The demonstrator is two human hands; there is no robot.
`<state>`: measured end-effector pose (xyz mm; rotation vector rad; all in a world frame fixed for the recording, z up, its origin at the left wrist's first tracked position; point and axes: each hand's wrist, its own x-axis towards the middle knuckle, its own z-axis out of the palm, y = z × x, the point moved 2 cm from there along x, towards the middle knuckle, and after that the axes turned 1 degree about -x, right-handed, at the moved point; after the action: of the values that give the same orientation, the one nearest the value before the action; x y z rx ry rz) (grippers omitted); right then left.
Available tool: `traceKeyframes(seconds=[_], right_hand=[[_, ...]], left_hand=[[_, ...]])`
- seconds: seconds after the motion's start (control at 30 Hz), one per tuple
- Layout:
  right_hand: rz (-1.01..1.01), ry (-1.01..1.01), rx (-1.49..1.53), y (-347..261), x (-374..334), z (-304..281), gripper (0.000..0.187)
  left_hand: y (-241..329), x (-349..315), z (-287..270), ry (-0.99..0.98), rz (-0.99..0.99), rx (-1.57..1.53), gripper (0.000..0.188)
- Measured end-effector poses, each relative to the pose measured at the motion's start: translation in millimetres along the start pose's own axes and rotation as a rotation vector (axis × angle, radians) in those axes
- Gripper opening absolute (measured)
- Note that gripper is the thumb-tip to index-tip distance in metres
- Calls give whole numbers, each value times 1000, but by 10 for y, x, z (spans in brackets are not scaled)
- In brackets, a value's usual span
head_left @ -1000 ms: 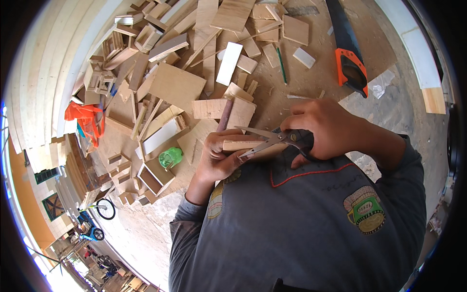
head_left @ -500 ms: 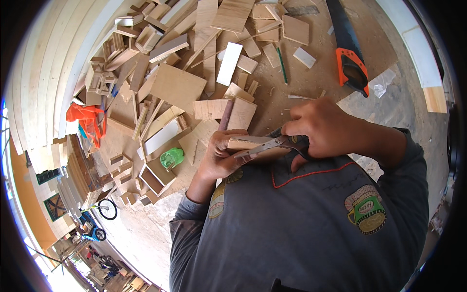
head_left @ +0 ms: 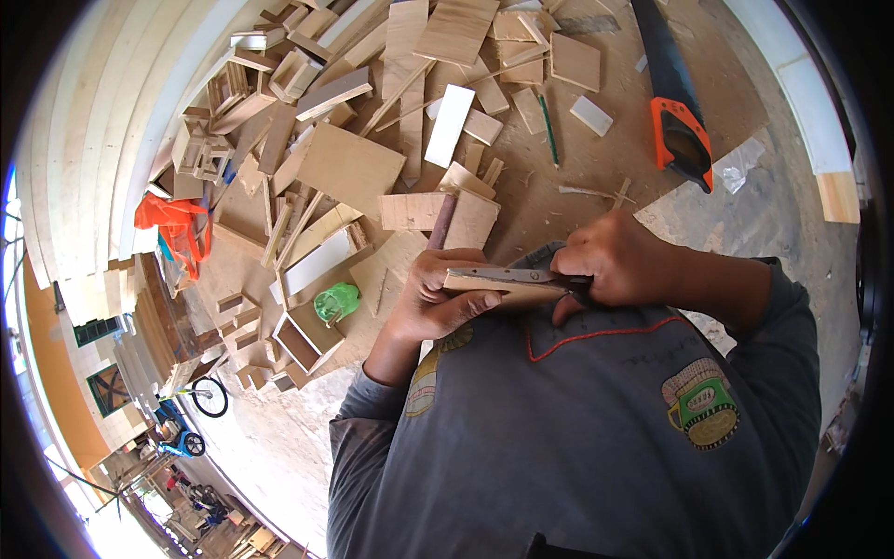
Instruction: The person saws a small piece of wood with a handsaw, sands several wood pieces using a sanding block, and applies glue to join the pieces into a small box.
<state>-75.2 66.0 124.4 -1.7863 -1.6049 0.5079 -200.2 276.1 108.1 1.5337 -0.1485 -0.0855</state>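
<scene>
A small flat wooden board (head_left: pixel 498 288) is gripped in my left hand (head_left: pixel 438 296), close against my shirt, with the thumb along its near side. My right hand (head_left: pixel 610 261) is closed round the handles of a pair of metal scissors (head_left: pixel 507 275). Their blades lie along the board's upper edge, pointing toward my left hand, and look closed together. Just above my left hand a brown rod-like piece (head_left: pixel 443 222) sticks up; whether I hold it is hidden. The scissors' handles are mostly covered by my right fingers.
Beyond my hands, wood offcuts (head_left: pixel 349 168) are piled across a brown work surface. A green pencil (head_left: pixel 548 130) and an orange-handled saw (head_left: pixel 683 140) lie at the far right. On the left are a green plastic cup (head_left: pixel 337 300) and an orange bag (head_left: pixel 175 224).
The scissors' blades have come together and now lie along the board's upper edge; before, they stood apart. Both hands keep their grips. The whole view has shifted slightly.
</scene>
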Motion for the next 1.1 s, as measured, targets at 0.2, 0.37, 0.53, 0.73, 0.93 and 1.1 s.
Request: traceKeyframes(seconds=[0.2, 0.37, 0.53, 0.73, 0.93, 1.1], right_hand=[[91, -13, 25, -45, 151, -122, 55], [254, -218, 137, -78, 241, -192, 55], [545, -73, 12, 369, 270, -191, 58], [560, 149, -413, 1148, -149, 146, 56], [719, 127, -562, 1631, -179, 127, 37], [564, 318, -751, 1185, 196, -154, 25]], left_hand=[[-39, -28, -36, 26, 0, 34, 17], [-11, -53, -46, 34, -204, -121, 15], [-368, -91, -182, 516, -330, -461, 21], [-582, -106, -279, 706, -349, -684, 39], [-720, -63, -361, 761, -253, -777, 44], [-736, 30, -360, 690, -222, -887, 46]])
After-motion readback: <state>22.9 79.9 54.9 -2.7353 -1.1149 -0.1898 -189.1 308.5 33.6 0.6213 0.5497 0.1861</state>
